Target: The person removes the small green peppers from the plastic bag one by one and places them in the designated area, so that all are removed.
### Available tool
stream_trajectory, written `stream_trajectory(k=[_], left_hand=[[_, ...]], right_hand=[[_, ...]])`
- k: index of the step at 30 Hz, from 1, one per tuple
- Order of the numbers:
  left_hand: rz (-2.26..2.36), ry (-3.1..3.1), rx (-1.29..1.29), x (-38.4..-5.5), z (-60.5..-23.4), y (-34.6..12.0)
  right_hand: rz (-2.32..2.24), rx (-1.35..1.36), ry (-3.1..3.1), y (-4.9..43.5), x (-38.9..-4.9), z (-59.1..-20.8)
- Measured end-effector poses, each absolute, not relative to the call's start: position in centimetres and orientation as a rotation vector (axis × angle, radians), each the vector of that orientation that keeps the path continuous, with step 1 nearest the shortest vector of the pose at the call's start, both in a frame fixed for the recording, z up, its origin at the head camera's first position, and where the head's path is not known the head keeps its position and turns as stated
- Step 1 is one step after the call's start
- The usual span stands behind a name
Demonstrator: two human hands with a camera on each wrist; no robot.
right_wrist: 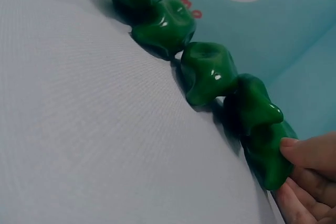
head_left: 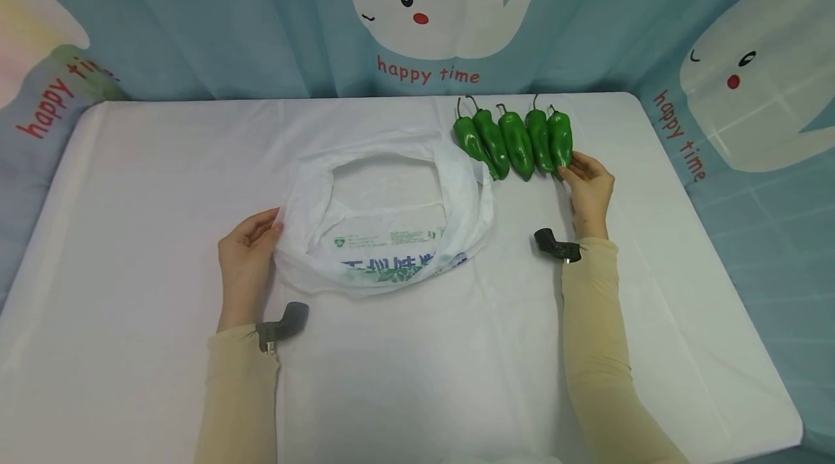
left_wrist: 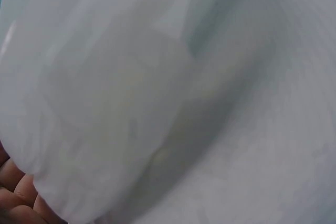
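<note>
A white plastic bag [head_left: 385, 279] with blue and green print lies on the table, its mouth spread wide and facing up. My left hand [head_left: 248, 254] pinches the bag's left edge between thumb and fingers; the bag fills most of the left wrist view. Several green peppers [head_left: 515, 141] lie side by side in a row at the table's back, stems pointing away. My right hand [head_left: 592, 188] holds the lower tip of the rightmost pepper [head_left: 559, 138], thumb on top, as the right wrist view also shows. The leftmost pepper's tip is right at the bag's edge.
A white cloth [head_left: 417, 377] covers the table, whose far edge runs just behind the peppers. Beyond it hangs a blue curtain [head_left: 248, 22] with whale prints. A dark wrist camera [head_left: 283, 326] sits on the left sleeve, another camera [head_left: 557, 245] on the right.
</note>
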State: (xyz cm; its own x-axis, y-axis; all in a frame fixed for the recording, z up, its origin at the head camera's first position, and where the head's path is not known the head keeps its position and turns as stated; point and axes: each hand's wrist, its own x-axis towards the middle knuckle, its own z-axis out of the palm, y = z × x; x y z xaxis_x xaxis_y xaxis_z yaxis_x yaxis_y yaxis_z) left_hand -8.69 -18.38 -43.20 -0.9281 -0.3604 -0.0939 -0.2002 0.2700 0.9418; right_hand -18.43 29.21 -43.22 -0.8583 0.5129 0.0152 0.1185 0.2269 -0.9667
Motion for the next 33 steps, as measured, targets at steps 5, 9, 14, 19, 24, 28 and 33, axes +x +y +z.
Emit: stream_trajectory(k=[5,9,14,19,24,28,33], left_hand=[[-1.732,-2.383,0.544,-8.7,-43.1,-18.3],[-1.721,-2.381,0.557,-8.5,-43.1,-18.3],[-1.715,-2.378,0.571,-8.2,-43.0,-18.4],[-1.716,-2.365,0.568,-8.0,-43.2,-18.5],[-1.727,-2.372,0.601,-8.1,-43.8,-18.5],[-1.745,-2.401,0.613,-8.1,-44.2,-18.5],[-1.675,-2.574,0.431,-8.1,-43.8,-18.9]], right_hand=[[1.659,-0.594,-2.189,29.2,-18.6,-43.4],[1.679,-0.584,-2.17,29.1,-18.9,-43.5],[1.692,-0.561,-2.175,28.9,-19.3,-43.5],[1.698,-0.535,-2.189,28.8,-19.7,-43.6],[1.753,-0.542,-2.069,29.0,-19.5,-43.9],[1.766,-0.585,-1.946,29.3,-18.5,-44.1],[1.552,-0.575,-2.056,29.3,-18.1,-43.9]])
